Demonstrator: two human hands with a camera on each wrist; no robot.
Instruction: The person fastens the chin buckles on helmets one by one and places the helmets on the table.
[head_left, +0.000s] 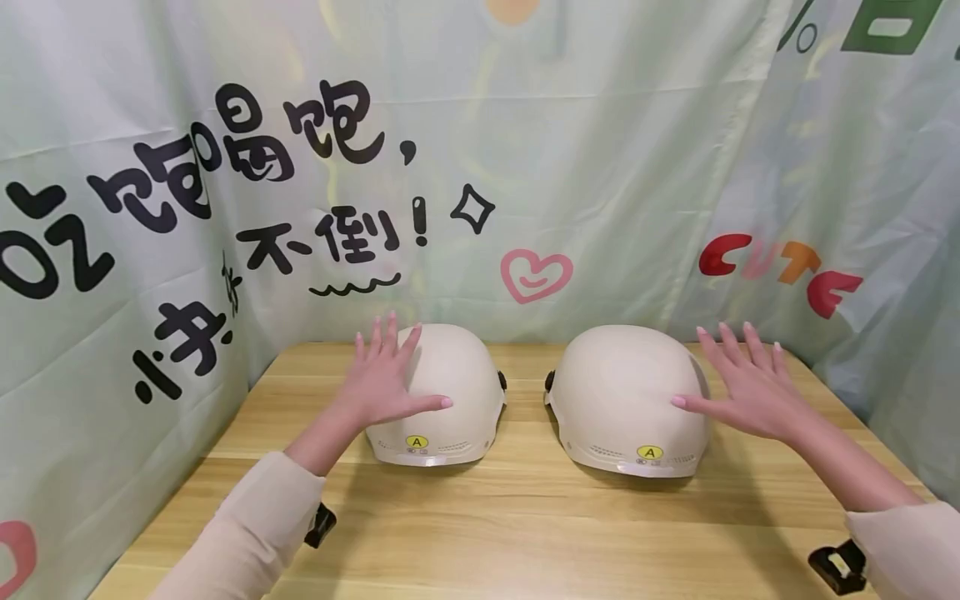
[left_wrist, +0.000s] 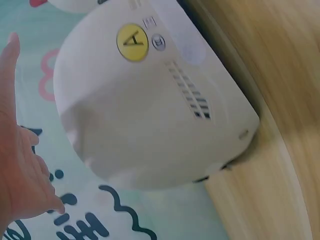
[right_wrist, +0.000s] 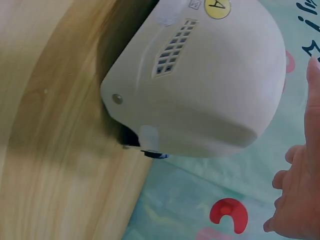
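Two cream-white helmets sit side by side on the wooden table, domes up. The left helmet (head_left: pixel 457 375) and the right helmet (head_left: pixel 622 383) each carry a yellow "A" sticker low on the shell. My left hand (head_left: pixel 382 383), fingers spread, overlaps the left helmet's left side in the head view. In the left wrist view the hand (left_wrist: pixel 22 175) appears apart from the shell. My right hand (head_left: pixel 750 387) is spread out beside the right helmet, its thumb overlapping that shell's right edge. The right wrist view shows the hand (right_wrist: pixel 300 185) with a gap to the shell.
The wooden table (head_left: pixel 480 533) runs back to a printed pale green curtain (head_left: pixel 615 208), which hangs behind it and along both sides. Black lettering (head_left: pixel 330 242) and a pink heart (head_left: pixel 536 277) mark the cloth. Black straps show at both cuffs.
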